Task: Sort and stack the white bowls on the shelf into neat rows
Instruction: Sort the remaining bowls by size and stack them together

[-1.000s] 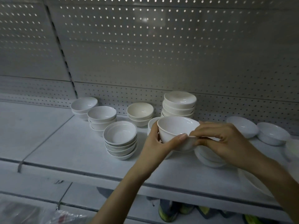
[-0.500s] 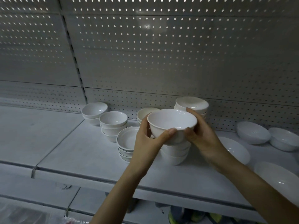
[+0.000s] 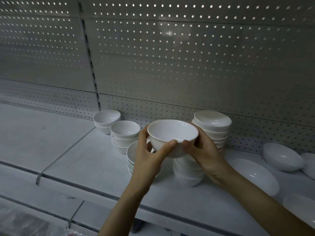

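Note:
Both hands hold one white bowl point(image 3: 172, 133) in the air above the shelf point(image 3: 88, 167). My left hand point(image 3: 150, 157) grips its left side with the thumb across the front. My right hand point(image 3: 202, 152) grips its right side. Below the held bowl stands a short stack of white bowls point(image 3: 185, 174), partly hidden by my right hand. A tall stack point(image 3: 213, 128) stands behind it at the back wall. Further stacks sit at the left: one at the back point(image 3: 106, 120), one in front of it point(image 3: 124, 135), and a wider-rimmed stack point(image 3: 132, 155) behind my left hand.
Larger shallow white bowls lie loose on the right: one upside down point(image 3: 255, 176), one tilted at the back point(image 3: 283, 157), others at the frame edge point(image 3: 300, 208). A perforated metal back panel point(image 3: 170, 65) closes the shelf. A lower shelf point(image 3: 34, 198) runs below.
The held bowl has risen from beside the low stack and moved slightly left; both hands now grip it from the sides above the stack. The view has shifted right and closer.

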{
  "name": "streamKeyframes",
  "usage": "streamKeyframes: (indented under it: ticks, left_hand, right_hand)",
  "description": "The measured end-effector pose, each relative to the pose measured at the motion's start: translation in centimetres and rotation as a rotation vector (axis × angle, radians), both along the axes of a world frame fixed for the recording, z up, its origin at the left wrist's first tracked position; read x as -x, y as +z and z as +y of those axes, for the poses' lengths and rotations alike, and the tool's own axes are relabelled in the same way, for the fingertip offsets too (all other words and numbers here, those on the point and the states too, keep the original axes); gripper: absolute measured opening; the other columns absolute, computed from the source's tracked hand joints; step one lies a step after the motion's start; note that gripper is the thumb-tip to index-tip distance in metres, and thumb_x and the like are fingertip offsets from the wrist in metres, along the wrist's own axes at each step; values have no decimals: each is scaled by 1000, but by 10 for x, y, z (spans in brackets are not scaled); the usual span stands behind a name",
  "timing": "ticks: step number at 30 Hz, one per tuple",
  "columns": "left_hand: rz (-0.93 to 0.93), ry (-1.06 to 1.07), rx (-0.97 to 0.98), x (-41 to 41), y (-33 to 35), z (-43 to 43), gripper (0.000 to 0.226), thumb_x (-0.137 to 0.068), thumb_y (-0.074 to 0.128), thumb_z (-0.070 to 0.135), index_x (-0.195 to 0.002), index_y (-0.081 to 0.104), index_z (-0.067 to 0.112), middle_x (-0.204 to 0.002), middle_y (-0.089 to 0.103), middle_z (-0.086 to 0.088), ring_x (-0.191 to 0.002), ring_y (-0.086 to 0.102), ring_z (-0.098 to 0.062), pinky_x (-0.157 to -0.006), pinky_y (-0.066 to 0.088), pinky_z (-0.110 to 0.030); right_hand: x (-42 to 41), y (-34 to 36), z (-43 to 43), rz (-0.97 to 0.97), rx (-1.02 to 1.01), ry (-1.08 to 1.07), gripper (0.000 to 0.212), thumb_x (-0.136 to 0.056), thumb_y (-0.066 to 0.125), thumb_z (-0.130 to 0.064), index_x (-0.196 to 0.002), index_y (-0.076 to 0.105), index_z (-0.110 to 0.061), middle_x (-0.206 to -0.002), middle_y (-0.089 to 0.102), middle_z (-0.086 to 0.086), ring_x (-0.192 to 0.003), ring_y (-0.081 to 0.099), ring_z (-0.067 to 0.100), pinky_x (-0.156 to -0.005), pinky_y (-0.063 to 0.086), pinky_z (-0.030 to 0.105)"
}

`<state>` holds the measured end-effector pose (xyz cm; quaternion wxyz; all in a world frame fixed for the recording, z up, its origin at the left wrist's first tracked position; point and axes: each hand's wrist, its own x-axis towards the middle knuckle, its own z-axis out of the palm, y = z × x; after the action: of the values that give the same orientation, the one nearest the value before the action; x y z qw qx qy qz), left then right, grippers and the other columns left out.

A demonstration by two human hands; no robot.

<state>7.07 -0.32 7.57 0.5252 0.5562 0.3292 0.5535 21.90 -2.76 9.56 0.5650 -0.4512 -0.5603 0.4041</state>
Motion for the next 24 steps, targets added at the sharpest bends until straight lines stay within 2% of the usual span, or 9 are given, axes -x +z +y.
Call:
streamKeyframes:
  ticks: [2, 4, 7, 10, 12, 15, 19, 21, 24]
  left_hand:
    - [20, 5, -3, 10, 0, 14, 86, -48, 72, 58, -126, 43, 36, -123, 56, 15, -109, 58, 1, -81, 52, -15]
    - [46, -4, -22, 22, 1, 29, 90, -49, 73, 57, -129, 43, 31, -121, 57, 15, -107, 58, 3, -76, 51, -12]
    - [95, -41, -51, 45, 5, 59, 87, -56, 87, 48, -130, 46, 24, -120, 58, 12, -102, 59, 4, -72, 49, -8]
    - [207, -58, -93, 77, 9, 99, 79, -55, 75, 48, -127, 47, 28, -118, 56, 17, -103, 55, 6, -69, 47, -4]
    - [297, -77, -129, 98, 10, 129, 78, -58, 82, 53, -126, 49, 32, -117, 57, 19, -107, 55, 3, -74, 49, -7]
    - [348, -141, -140, 123, 5, 170, 69, -60, 83, 44, -121, 51, 37, -113, 58, 24, -102, 56, 8, -75, 49, -9]
    - [394, -212, -132, 140, -15, 208, 74, -64, 78, 35, -132, 49, 23, -122, 56, 14, -107, 52, 6, -75, 43, -1]
    - [403, -249, -102, 144, -29, 221, 71, -68, 78, 30, -132, 49, 22, -125, 56, 8, -111, 53, -2, -75, 42, 0]
    - [438, -292, -65, 144, -46, 233, 81, -60, 84, 46, -131, 50, 25, -128, 55, 8, -117, 50, -10, -88, 44, -12]
  right_hand:
    - [7, 1, 13, -10, -3, -6, 93, -43, 78, -69, -119, 52, -21, -112, 67, -10, -106, 61, 5, -79, 49, 15]
    - [16, 1, 27, -19, -8, -9, 90, -42, 79, -68, -116, 53, -22, -108, 68, -13, -103, 62, 3, -76, 50, 15]
    - [34, -3, 53, -27, 1, -32, 88, -42, 80, -67, -116, 55, -25, -110, 67, -11, -104, 62, 6, -76, 51, 17]
    - [56, -4, 85, -82, 4, -68, 90, -41, 77, -71, -118, 52, -31, -117, 62, -11, -108, 59, 4, -80, 50, 18]
    - [69, -5, 109, -129, 32, -82, 84, -51, 77, -61, -123, 48, -29, -122, 58, -10, -113, 56, 5, -82, 50, 17]
    - [85, -15, 145, -220, 91, -89, 69, -66, 75, -37, -127, 45, -23, -124, 55, -6, -117, 53, 11, -91, 49, 21]
    - [97, -35, 178, -298, 161, -78, 60, -71, 78, -26, -121, 46, -29, -113, 56, -19, -107, 54, -1, -79, 46, 7]
    - [100, -44, 188, -333, 181, -96, 63, -67, 80, -30, -121, 48, -27, -115, 57, -15, -109, 55, 4, -78, 46, 9]
    - [100, -54, 193, -369, 200, -132, 76, -62, 81, -34, -129, 46, -19, -121, 55, -8, -111, 53, 6, -81, 44, 10]
